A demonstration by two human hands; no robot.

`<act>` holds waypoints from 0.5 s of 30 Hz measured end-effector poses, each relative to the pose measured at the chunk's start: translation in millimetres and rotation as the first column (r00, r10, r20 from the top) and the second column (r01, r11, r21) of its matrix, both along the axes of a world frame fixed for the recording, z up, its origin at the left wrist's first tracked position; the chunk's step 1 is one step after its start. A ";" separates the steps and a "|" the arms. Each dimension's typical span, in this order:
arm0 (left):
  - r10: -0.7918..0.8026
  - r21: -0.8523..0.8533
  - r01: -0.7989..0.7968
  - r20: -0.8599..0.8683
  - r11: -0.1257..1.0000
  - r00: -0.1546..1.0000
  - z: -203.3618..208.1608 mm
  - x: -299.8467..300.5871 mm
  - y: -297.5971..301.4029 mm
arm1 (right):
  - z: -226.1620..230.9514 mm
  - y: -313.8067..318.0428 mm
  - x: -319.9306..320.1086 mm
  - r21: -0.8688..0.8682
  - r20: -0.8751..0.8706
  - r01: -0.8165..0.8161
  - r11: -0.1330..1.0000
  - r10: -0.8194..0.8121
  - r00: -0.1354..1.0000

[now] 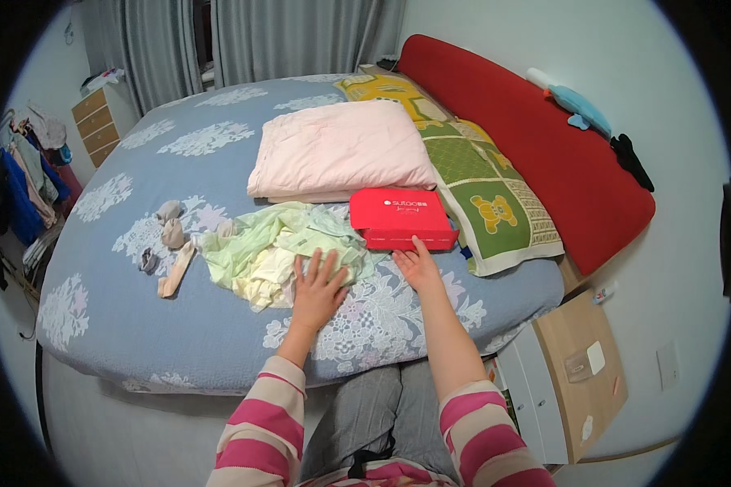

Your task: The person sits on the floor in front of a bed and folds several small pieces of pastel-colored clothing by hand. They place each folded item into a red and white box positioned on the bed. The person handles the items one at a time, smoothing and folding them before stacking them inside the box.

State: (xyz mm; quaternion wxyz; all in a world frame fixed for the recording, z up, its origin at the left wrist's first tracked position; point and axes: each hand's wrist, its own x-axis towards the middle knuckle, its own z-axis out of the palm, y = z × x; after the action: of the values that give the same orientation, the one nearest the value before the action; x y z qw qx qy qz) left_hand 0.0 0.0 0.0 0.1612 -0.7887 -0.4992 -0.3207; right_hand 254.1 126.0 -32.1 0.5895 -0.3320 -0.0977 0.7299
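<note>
My left hand (318, 290) lies with spread fingers on a loose heap of pale green and yellow clothes (260, 243) on the bed. To its right, my right hand (419, 266) is at the front edge of a red box (400, 217); a fingertip touches the box and the other fingers are stretched out, not wrapped round it. The box sits closed against the folded pink quilt (341, 150), right of the clothes. Left of the heap are rolled grey socks (171, 233) and a beige sock (175, 272).
A blue floral bedspread (170, 329) covers the bed. Green patterned pillows (495, 207) lie along the red headboard (536, 154), which carries a blue plush toy (581, 109). A bedside cabinet (581, 365) stands at the right. Clothes hang (32, 170) at the far left.
</note>
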 end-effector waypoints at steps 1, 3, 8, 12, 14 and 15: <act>0.037 -0.041 -0.035 0.056 0.999 0.998 2.3 -4.7 0.0 | 5.8 -1.0 -10.2 -0.012 0.046 0.035 0.999 -0.034 0.998; 0.080 -0.077 -0.066 0.200 0.995 0.977 -4.4 19.6 8.1 | 40.3 8.5 12.4 0.050 0.148 0.084 0.995 -0.091 0.985; 0.052 -0.069 -0.041 0.167 0.997 0.985 -3.8 -1.5 7.4 | 112.0 38.3 2.7 0.389 0.148 0.101 0.916 -0.170 0.974; 0.063 -0.083 -0.047 0.205 0.995 0.977 -8.6 6.7 6.7 | 186.6 71.3 2.0 0.497 0.353 0.024 0.867 -0.227 0.908; 0.058 -0.083 -0.040 0.216 0.996 0.975 -9.2 9.0 8.3 | 198.4 83.9 -1.7 0.516 0.440 -0.122 0.848 -0.140 0.887; 0.052 -0.076 -0.036 0.217 0.996 0.975 -8.9 9.1 9.9 | 194.7 92.2 -2.0 0.501 0.490 -0.138 0.854 -0.148 0.859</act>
State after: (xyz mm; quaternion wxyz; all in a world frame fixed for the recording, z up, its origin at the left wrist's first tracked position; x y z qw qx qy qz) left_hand 9.1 9.9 -8.9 0.0841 -0.7426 -0.5426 -0.3836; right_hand 252.1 218.2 162.6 0.6112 -0.3421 -0.4430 0.5595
